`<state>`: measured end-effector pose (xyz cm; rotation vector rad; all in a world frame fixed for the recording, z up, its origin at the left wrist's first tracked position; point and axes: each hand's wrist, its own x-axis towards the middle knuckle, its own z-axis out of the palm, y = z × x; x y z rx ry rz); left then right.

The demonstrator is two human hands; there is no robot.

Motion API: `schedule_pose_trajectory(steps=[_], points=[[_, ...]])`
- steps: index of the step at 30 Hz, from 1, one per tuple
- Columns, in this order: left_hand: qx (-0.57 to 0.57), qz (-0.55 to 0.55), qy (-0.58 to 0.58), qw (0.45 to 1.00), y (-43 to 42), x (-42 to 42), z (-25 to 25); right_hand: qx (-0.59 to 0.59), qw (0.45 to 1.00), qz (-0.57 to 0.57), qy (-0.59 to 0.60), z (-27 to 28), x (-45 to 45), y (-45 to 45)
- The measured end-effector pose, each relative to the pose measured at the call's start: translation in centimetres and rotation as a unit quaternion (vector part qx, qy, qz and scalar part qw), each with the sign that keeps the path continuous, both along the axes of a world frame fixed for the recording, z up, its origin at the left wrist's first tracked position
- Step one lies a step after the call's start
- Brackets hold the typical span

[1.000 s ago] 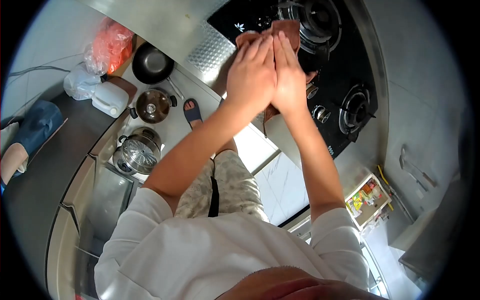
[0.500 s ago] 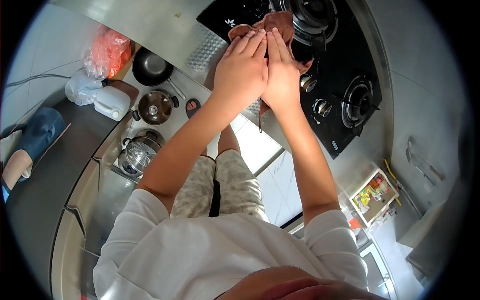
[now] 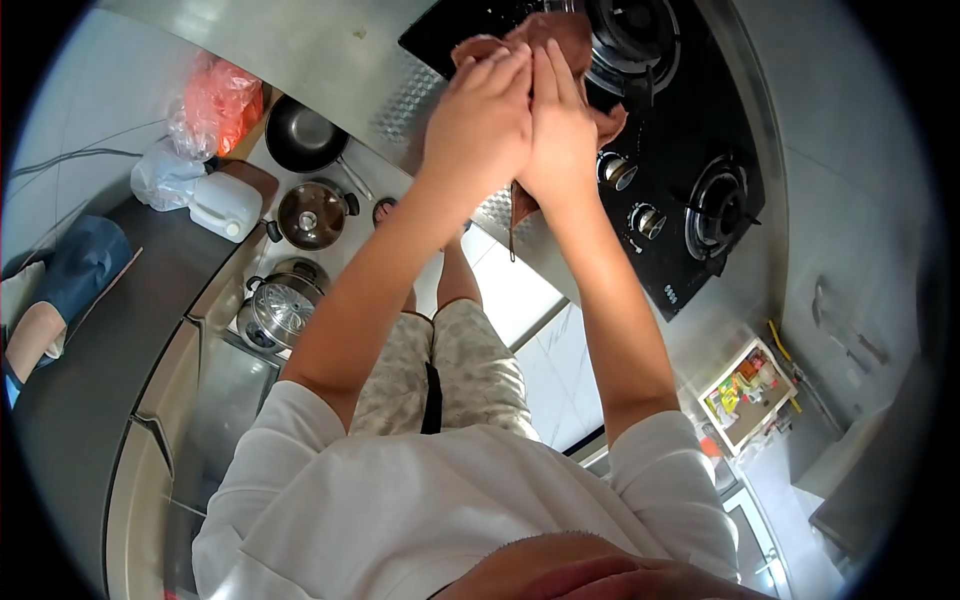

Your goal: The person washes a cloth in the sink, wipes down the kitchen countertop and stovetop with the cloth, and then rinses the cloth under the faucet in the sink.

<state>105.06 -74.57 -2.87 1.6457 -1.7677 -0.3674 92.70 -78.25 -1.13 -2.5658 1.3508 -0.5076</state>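
Observation:
A reddish-brown cleaning cloth lies bunched over the left front edge of the black gas stove. Both my hands press on it side by side, thumbs hidden or tucked between them. My left hand rests with fingers stretched forward over the cloth. Against it, my right hand lies flat, its fingers also extended. A corner of the cloth with a hanging loop dangles below my wrists, over the counter's front edge. Two control knobs sit just right of my right hand.
A burner stands close beyond the cloth, another burner to the right. The steel counter extends left. Lower left are a frying pan, a lidded pot, a steamer pot and a white jug.
My hands have slid slightly forward and left, pushing the cloth a little along the stove's edge. The pots and other items stay where they were.

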Motion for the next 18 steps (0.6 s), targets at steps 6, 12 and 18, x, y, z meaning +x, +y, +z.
schedule_pose_trajectory(steps=[6, 12, 18], points=[[0.000, 0.016, 0.020, 1.000, -0.9, -0.2, -0.5, 0.022, 1.000, -0.007, -0.013, -0.4, 0.0, -1.4], [-0.056, -0.002, 0.003, 0.998, -3.3, 2.5, -1.7, -0.036, 0.998, 0.040, 0.045, 0.5, 3.2, -4.0], [0.032, -0.029, 0.030, 0.999, 0.8, -0.8, 0.1, 0.041, 0.999, -0.032, 0.003, 0.6, -0.9, 1.3]])
